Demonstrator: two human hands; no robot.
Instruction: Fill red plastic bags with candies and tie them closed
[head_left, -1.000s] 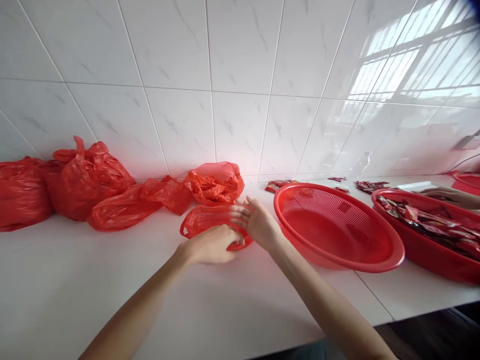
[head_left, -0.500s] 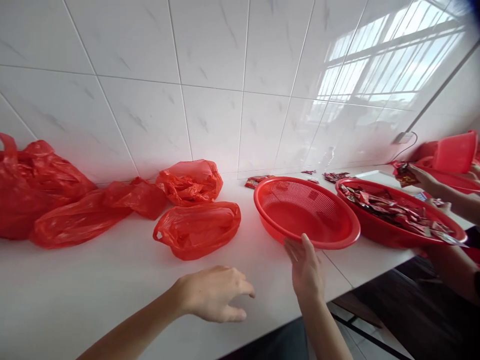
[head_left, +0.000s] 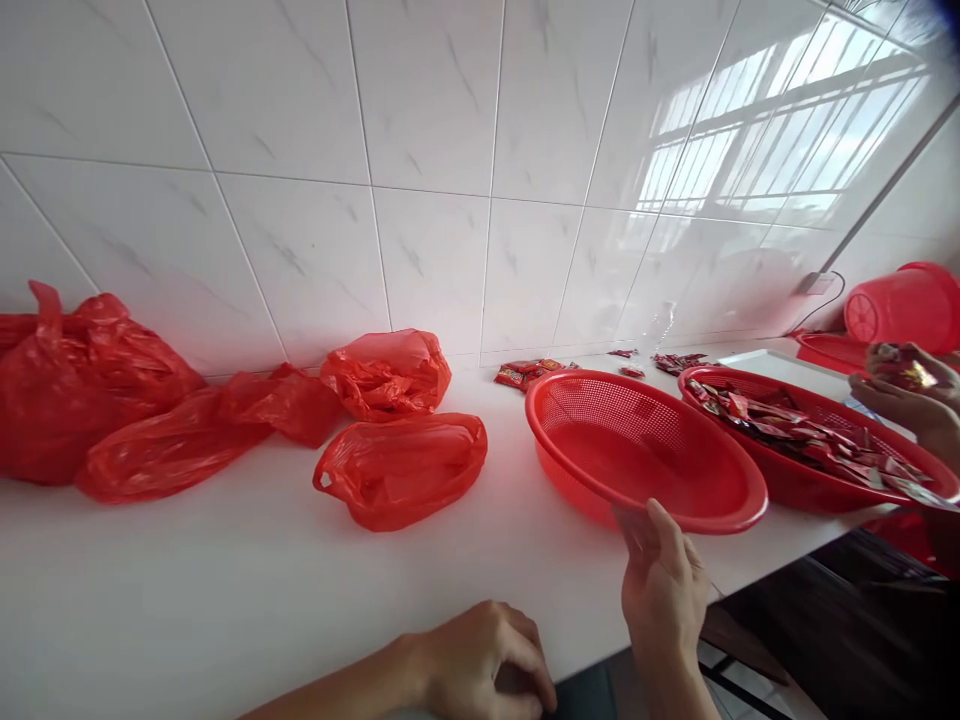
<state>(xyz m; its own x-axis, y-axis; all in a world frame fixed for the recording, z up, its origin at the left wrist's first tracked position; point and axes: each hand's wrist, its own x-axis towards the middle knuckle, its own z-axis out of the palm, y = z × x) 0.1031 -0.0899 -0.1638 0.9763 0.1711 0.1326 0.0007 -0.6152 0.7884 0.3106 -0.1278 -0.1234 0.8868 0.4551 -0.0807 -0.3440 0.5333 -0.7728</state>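
My right hand is raised at the counter's front edge, fingers stretched up and apart, fingertips at the near rim of an empty red mesh basket. It holds nothing. My left hand rests low at the front edge of the white counter with its fingers curled under, and nothing shows in it. A filled red plastic bag lies on the counter beyond my left hand, apart from both hands.
More red plastic bags lie along the tiled wall. A second red basket full of red packets stands at the right, where another person's hands hold packets. Loose packets and a red bucket sit farther back.
Both my hands left the red bag and drew back to the counter's front edge. The right hand moved over to the empty basket's rim, and the left hand's fingers curled in.
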